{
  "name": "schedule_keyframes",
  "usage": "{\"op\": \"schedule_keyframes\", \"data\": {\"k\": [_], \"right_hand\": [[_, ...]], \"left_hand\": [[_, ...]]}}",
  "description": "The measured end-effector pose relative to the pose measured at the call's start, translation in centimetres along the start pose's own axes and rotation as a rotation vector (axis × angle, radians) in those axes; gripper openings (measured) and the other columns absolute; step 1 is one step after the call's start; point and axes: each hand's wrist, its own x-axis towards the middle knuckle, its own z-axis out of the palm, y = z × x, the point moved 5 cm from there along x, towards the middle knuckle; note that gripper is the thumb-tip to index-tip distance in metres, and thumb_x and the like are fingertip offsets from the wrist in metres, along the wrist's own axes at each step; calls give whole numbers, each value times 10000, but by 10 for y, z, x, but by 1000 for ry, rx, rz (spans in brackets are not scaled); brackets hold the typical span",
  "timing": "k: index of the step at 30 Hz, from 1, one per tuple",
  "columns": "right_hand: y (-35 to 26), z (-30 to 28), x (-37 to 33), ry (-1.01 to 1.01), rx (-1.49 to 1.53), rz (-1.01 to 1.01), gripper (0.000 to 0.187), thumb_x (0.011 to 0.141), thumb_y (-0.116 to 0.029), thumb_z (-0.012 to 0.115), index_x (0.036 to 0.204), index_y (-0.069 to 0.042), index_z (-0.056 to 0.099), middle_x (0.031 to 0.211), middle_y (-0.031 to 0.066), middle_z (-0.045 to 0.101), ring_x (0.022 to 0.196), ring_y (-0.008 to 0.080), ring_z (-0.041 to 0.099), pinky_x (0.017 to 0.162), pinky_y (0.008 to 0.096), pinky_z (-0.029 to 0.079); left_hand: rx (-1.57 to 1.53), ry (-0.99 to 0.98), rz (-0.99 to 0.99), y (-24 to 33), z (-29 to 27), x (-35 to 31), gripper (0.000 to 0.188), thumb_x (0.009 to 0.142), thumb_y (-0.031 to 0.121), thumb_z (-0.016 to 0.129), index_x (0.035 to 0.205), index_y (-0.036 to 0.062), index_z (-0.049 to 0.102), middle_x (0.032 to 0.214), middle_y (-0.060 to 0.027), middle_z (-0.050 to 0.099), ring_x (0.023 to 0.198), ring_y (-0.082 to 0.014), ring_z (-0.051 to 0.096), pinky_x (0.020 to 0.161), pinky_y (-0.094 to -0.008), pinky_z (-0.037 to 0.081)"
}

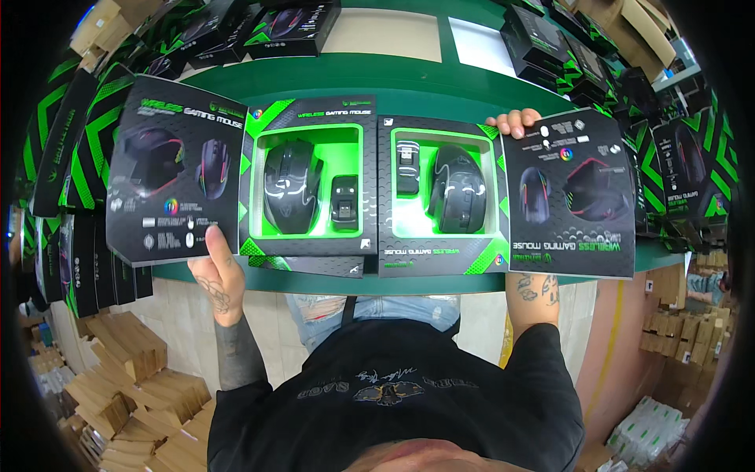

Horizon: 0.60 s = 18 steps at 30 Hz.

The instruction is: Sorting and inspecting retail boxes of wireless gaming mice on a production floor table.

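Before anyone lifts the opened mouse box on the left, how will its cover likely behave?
The cover probably swings like a door, being joined to the box along one edge. It seems fairly stiff, looking flat above the left hand.

It is bright here, and the middle looks clear. White shiny spots sit on the left mouse and the right mouse. The long green bench bends like a bow — and the corners go all black.
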Motion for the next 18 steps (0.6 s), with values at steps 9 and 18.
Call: {"op": "schedule_keyframes", "data": {"k": [9, 18], "right_hand": [[-62, 116, 61, -75, -599, 25, 185, 945, -267, 434, 983, -168, 585, 860, 13, 575, 928, 175, 475, 973, 381, 252], [1, 147, 44, 449, -1827, 780, 848, 620, -330, 826, 1333, -69, 449, 1388, 275, 357, 1308, 380, 354, 1048, 416, 329]], "left_hand": [[189, 208, 376, -69, 0, -97, 396, 948, 242, 428, 1078, -108, 561, 979, -178, 619, 892, -301, 614, 810, -369, 498], [142, -508, 570, 31, 5, 7, 728, 693, 402, 755, 1277, 46, 503, 1391, -232, 390, 1201, -382, 485, 971, -417, 424]]}}
